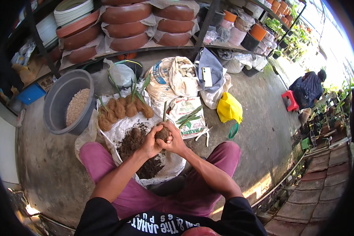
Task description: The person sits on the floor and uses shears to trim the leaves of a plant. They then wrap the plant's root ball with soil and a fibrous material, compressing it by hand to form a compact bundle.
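Both my hands are cupped around a ball of dark soil [162, 134] with a green plant stem [165, 111] standing up out of it. My left hand [151, 141] presses from the left, and my right hand [174, 138] closes round the other side. Below them a white woven sack [172, 169] lies spread between my knees, with a heap of loose dark soil [149, 168] on it. Along its far edge sit several fibre-wrapped root balls [120, 109], some with green leaves rising from them. Cut green leaves [190, 117] rest on a printed bag just right of my hands.
A grey tub [51, 103] of pale husks stands at left. Beyond are a full sack [159, 76], a phone [206, 76] on grey cloth and a yellow bag [228, 107]. Shelves hold stacked brown pots [126, 14]. A person [306, 90] sits by a red stool [290, 101] at right.
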A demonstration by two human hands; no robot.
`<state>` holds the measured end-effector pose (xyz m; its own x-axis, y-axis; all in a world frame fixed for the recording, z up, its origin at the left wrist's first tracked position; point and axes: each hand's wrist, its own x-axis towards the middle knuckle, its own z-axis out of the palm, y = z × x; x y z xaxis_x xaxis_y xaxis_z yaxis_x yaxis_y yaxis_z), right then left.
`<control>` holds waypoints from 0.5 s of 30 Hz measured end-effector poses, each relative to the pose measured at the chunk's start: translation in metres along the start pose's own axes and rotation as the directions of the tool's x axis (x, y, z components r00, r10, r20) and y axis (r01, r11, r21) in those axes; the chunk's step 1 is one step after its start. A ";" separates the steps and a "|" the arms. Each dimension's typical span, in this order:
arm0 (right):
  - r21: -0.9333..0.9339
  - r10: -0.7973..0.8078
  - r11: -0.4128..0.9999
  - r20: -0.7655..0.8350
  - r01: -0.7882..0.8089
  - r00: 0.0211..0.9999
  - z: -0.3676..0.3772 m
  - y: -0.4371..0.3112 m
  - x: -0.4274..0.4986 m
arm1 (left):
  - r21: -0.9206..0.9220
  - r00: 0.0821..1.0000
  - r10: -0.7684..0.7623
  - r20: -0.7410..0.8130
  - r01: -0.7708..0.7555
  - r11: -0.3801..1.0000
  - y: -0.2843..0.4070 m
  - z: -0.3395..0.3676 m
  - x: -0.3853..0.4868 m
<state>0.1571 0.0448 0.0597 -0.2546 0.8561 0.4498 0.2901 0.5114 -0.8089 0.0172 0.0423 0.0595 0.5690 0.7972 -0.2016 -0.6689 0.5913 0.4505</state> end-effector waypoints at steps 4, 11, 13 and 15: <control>0.003 0.035 0.999 0.005 -0.035 0.999 0.001 0.000 -0.001 | 0.020 1.000 0.016 -0.021 -0.016 1.000 0.000 -0.002 0.000; 0.359 0.106 0.923 0.113 -0.139 0.988 0.001 0.021 0.002 | -0.048 0.998 0.045 -0.037 -0.047 0.998 0.005 0.015 -0.002; 0.477 0.204 0.843 0.144 -0.249 0.968 -0.007 -0.011 0.008 | -0.065 1.000 0.017 -0.019 -0.018 0.998 0.012 0.021 -0.005; 0.427 0.236 0.869 0.085 -0.250 0.968 -0.007 -0.005 0.006 | -0.058 0.998 0.042 0.051 -0.039 0.998 0.017 0.030 -0.006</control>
<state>0.1605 0.0477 0.0693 -0.2567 0.9429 0.2121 -0.0787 0.1983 -0.9770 0.0170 0.0436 0.0947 0.5636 0.8144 -0.1380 -0.7175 0.5655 0.4066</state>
